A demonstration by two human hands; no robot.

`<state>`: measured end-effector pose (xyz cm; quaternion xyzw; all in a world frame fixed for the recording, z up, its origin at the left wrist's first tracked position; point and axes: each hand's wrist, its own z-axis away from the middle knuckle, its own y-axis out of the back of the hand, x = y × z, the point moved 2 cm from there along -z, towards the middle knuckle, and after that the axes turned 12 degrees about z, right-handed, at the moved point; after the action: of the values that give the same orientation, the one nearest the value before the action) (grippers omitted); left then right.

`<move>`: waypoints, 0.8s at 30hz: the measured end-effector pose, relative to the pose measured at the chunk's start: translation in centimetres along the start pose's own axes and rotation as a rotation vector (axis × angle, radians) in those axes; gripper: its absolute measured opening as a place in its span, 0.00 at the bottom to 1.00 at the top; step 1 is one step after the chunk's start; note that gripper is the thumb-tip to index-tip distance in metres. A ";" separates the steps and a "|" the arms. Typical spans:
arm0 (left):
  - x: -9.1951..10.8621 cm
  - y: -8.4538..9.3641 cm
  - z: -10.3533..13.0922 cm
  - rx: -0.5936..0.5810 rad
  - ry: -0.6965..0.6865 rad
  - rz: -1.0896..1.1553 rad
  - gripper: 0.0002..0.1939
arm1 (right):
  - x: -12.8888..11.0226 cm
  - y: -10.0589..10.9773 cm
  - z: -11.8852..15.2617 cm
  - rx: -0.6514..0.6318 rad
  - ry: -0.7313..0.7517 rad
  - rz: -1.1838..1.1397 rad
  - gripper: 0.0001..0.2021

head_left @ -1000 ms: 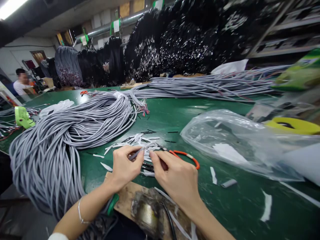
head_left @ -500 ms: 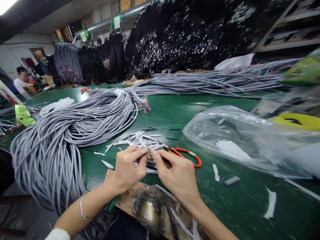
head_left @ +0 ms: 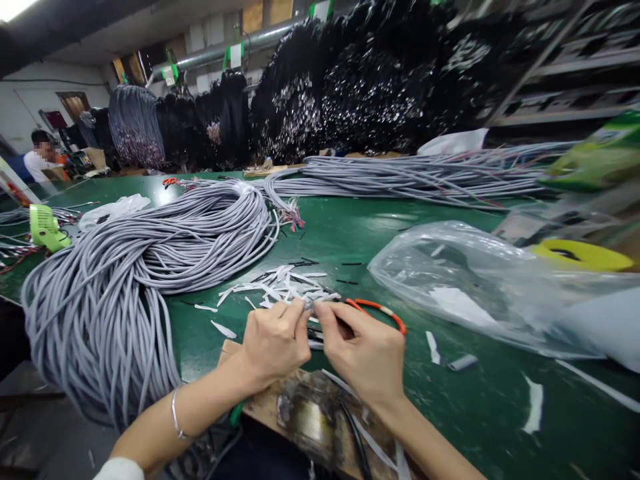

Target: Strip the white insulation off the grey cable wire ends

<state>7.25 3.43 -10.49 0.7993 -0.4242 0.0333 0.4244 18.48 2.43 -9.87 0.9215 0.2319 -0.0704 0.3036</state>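
Note:
My left hand is closed in a pinch, and its fingertips meet those of my right hand, also pinched. Something small and greyish shows between the fingertips, mostly hidden, so its kind is unclear. Right behind them lies a heap of white strips with short black bits among it. Scissors with orange handles lie partly hidden behind my right hand. Below my hands is a wooden board bearing a worn metal block. A big bundle of grey cables is heaped left of my hands.
A clear plastic bag and a yellow roll lie to the right on the green table. More grey cables stretch along the back. A small green fan stands left. A person sits at far left.
Both hands have shifted slightly right and down together, still pinching at the same spot. The right hand now covers more of the orange scissors. The camera view has tilted a little.

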 end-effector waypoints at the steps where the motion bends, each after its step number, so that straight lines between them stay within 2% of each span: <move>1: -0.1 -0.1 0.0 -0.012 0.007 -0.021 0.11 | 0.0 0.0 0.0 0.018 0.029 0.016 0.14; 5: 0.0 -0.1 0.0 -0.033 0.044 -0.046 0.09 | 0.1 0.0 0.3 0.098 0.233 0.058 0.11; 10: 0.2 -0.5 0.3 -0.116 0.070 -0.117 0.10 | 0.1 0.0 0.3 0.045 0.104 0.184 0.14; 11: 0.0 -0.5 0.3 -0.144 0.114 -0.113 0.10 | -0.3 0.2 0.5 0.054 0.123 0.194 0.14; 15: -1.7 -0.2 -0.1 -0.205 0.361 0.008 0.12 | -2.1 1.1 1.0 0.134 0.399 0.081 0.14; 17: -2.2 0.2 -0.4 -0.168 0.368 0.108 0.16 | -1.8 1.1 0.8 0.123 0.353 0.110 0.13; 20: -2.2 0.6 -0.8 -0.087 0.346 0.315 0.16 | -0.3 0.5 0.0 0.062 0.181 0.266 0.13; 24: -1.9 0.6 -0.9 -0.094 0.390 0.507 0.16 | 0.9 0.2 -0.8 0.030 0.142 0.250 0.16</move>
<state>5.93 5.11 -10.36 0.6262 -0.5215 0.2709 0.5123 19.35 3.11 -9.41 0.9503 0.1350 0.0300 0.2788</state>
